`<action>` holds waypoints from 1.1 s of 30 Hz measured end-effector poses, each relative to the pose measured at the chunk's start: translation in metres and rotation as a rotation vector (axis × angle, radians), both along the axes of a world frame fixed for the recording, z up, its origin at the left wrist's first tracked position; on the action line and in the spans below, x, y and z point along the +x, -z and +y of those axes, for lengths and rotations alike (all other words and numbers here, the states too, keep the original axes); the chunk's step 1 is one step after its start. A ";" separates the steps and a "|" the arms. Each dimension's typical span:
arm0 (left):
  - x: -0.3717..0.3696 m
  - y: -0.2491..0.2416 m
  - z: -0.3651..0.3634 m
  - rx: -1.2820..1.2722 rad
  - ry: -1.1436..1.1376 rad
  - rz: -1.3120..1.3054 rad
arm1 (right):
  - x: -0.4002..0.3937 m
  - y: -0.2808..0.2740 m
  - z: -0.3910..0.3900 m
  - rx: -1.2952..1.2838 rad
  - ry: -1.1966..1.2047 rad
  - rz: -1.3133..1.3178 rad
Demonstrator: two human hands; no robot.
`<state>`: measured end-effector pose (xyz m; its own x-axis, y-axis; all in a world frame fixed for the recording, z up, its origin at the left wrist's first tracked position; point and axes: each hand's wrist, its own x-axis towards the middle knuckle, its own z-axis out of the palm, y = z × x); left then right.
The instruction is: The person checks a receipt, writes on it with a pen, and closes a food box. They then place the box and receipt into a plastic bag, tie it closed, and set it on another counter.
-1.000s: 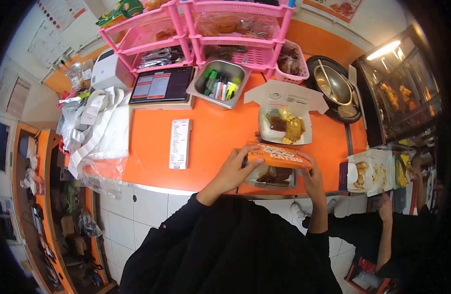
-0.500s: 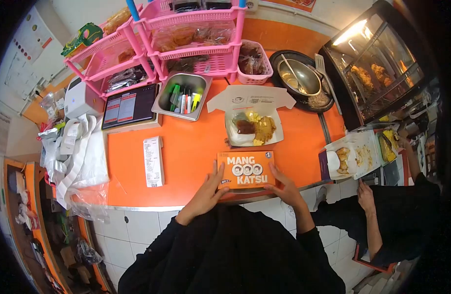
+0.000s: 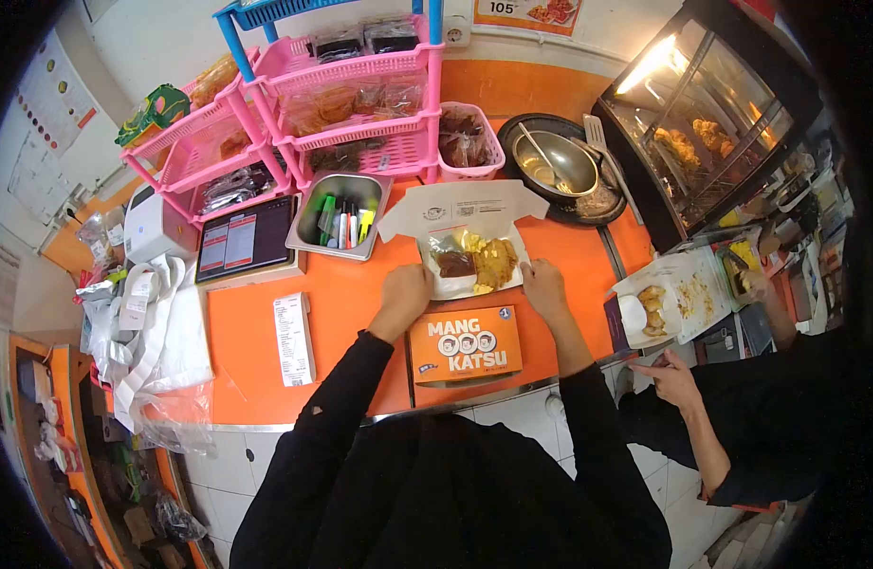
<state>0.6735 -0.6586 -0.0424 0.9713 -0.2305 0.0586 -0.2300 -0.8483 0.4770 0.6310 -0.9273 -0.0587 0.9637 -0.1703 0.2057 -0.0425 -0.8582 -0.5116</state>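
Note:
An open white food box (image 3: 468, 207) stands on the orange counter, its lid tilted back. Inside lie fried food (image 3: 496, 265), yellow pieces, white rice and a packet of dark sauce. My left hand (image 3: 408, 288) is closed at the box's left side, and my right hand (image 3: 544, 286) grips its right side; fingertips are partly hidden on both. Nearer to me, a closed orange box (image 3: 466, 345) printed "MANG KATSU" lies between my forearms, touched by neither hand.
Behind are pink racks (image 3: 360, 76), a metal tray of markers (image 3: 344, 216), a tablet (image 3: 245, 239) and a metal bowl (image 3: 556, 157). A receipt (image 3: 291, 339) lies left. A co-worker's hand (image 3: 676, 381) is near another open box (image 3: 645, 308) at right, below a lit food warmer (image 3: 702, 123).
Both my hands have left the closed orange box and moved forward to the sides of the open box. The co-worker's nearer hand has shifted toward the counter. The view has shifted slightly.

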 end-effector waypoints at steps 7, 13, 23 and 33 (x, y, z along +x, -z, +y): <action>-0.075 -0.106 0.033 -0.100 0.056 -0.061 | -0.090 -0.094 0.029 0.312 0.049 0.128; -0.130 -0.077 0.057 -0.382 -0.044 0.163 | -0.142 -0.074 0.053 0.281 0.094 0.061; -0.046 -0.097 0.072 -0.741 0.348 0.035 | -0.064 -0.101 0.013 0.750 -0.044 0.099; -0.063 -0.099 -0.006 -1.319 -0.103 0.200 | -0.037 -0.107 0.100 1.505 0.136 -0.243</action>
